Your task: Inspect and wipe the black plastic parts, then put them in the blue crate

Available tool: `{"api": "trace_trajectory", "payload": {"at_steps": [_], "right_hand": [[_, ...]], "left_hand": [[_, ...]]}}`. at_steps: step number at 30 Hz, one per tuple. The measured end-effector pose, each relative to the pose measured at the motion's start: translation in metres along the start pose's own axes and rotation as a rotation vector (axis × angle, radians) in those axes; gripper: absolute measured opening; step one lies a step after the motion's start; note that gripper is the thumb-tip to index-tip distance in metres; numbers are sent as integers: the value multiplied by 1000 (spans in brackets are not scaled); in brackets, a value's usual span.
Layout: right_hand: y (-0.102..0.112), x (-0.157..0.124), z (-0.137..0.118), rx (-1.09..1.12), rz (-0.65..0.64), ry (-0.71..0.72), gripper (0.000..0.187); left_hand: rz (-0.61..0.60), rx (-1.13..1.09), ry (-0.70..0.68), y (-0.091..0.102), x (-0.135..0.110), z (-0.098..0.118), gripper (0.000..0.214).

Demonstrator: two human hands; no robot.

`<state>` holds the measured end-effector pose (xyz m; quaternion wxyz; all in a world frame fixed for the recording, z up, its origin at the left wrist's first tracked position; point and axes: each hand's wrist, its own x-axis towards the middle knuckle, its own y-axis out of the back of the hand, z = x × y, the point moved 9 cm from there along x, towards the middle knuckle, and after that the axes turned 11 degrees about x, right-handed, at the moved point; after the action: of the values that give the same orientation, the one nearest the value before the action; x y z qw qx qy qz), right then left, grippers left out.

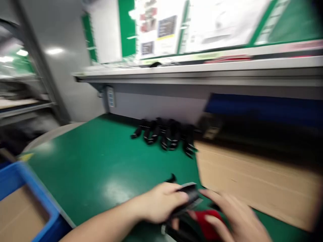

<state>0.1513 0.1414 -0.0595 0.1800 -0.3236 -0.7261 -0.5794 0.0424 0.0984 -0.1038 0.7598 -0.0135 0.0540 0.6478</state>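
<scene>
My left hand [168, 203] is closed on a black strap-like piece [190, 195] with a light grey edge, its thumb pressed on top. A dark hooked end [172, 178] sticks out behind that hand. My right hand [234, 215] is smeared by motion, with its index fingertip beside the black piece and its thumb against a red part [208, 223]. Red and black material lies between its thumb and fingers, below the black piece. Whether the red and black parts are one item I cannot tell. The lower portion is cut off by the frame.
Several black looped pieces [166, 132] lie in a row at the back of the green table [101, 161]. A cardboard box [252, 178] with dark contents stands at right. At left is a blue bin [54, 215]. A shelf [196, 72] overhangs the back.
</scene>
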Motion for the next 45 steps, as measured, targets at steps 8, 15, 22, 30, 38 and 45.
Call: {"api": "trace_trajectory", "payload": {"at_steps": [8, 15, 22, 30, 38, 45], "right_hand": [[14, -1, 4, 64, -87, -273, 63], [13, -3, 2, -91, -117, -253, 81], [4, -3, 1, -244, -183, -213, 82], [-3, 0, -5, -229, -210, -110, 74], [-13, -8, 6, 87, -283, -176, 71], [0, -6, 17, 968, -204, -388, 70]], "left_hand": [[-39, 213, 118, -9, -9, 12, 41], [-80, 397, 199, -14, -13, 7, 45], [-99, 440, 238, -17, -15, 3, 47], [-17, 644, 147, -12, -17, 22, 42], [-21, 732, 136, -14, -15, 21, 40], [51, 648, 135, -7, -18, 15, 40]]}}
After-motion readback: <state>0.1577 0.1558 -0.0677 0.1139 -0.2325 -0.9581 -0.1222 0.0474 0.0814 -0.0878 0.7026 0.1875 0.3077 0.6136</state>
